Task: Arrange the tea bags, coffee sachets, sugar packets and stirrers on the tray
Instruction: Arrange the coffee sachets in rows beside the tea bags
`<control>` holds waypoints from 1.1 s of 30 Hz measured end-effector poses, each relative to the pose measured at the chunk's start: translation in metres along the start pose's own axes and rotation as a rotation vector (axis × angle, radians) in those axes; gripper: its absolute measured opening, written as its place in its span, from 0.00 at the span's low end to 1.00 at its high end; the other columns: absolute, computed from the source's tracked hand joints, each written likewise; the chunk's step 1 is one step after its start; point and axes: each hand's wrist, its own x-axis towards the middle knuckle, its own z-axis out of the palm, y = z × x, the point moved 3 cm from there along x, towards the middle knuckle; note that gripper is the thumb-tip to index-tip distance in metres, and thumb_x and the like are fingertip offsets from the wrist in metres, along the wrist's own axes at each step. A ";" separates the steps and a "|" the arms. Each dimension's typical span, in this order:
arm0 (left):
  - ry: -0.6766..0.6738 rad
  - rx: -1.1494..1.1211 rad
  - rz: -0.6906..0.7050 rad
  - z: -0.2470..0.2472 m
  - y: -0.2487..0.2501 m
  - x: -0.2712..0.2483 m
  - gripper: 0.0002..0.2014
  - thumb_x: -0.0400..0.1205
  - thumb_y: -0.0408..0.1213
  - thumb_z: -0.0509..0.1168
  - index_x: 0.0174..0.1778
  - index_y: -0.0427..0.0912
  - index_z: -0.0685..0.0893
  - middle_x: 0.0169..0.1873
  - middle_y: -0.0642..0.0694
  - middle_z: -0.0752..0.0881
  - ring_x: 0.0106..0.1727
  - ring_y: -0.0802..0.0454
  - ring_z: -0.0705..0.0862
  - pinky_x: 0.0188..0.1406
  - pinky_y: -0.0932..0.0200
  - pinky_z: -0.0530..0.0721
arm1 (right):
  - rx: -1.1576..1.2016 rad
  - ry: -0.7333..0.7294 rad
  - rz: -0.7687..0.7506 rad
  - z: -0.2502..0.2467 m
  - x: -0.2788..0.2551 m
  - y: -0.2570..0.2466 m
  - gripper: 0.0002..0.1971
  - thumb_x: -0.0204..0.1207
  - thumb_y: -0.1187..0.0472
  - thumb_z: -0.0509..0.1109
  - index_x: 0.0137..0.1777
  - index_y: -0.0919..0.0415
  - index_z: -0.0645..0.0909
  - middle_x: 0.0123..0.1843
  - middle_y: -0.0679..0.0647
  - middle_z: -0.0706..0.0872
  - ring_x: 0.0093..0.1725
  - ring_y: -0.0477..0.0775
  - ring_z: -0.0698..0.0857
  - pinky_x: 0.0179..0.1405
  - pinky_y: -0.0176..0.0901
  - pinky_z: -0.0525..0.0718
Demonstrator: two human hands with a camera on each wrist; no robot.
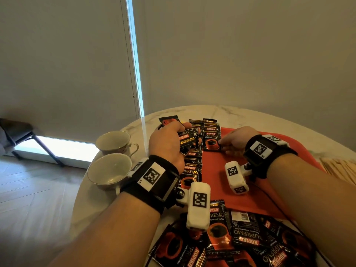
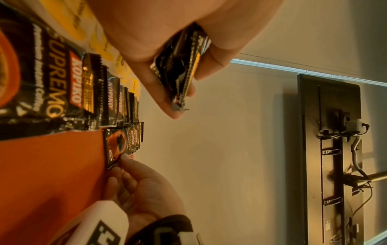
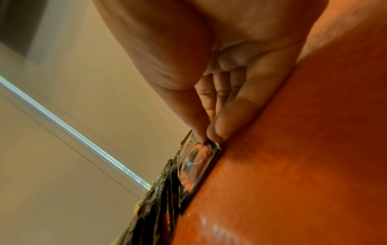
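right hand [image 1: 234, 140] found low on the tray [image 1: 215, 170], thumb and forefinger pinching the near corner of a sachet [image 1: 212, 142] lying flat at the head of a second row. left hand [image 1: 169, 143] found raised just left of it, fingers curled round a small stack [image 1: 185, 140] of further sachets, held edge-on.

first row [image 1: 191, 166] noted along the tray's left side, sachets overlapped like shingles, running away from the body. loose pile [image 1: 240, 241] noted at the near edge, partly on the tray. yellow packets [image 2: 98, 41] glimpsed beyond the row in the left wrist view; contents not readable. no stirrers made out.

step judged: coffee sachets being laid out, second row just begun, pinched sachet being squared against the first row. task judged well short of done, given the pile unsorted.

next move judged to call for release of the corner without skewing it, then one sachet drawn off the stack and laid overlapping, edges parallel.

two cups [image 1: 109, 168] stood left of the tray on the table [image 1: 240, 114].
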 end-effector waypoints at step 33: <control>-0.055 -0.045 -0.012 0.004 -0.003 -0.006 0.21 0.75 0.26 0.64 0.65 0.26 0.82 0.56 0.26 0.90 0.52 0.27 0.92 0.55 0.29 0.88 | 0.625 -0.356 -0.305 0.009 -0.073 -0.032 0.06 0.81 0.70 0.72 0.53 0.62 0.80 0.40 0.59 0.86 0.27 0.48 0.83 0.21 0.36 0.84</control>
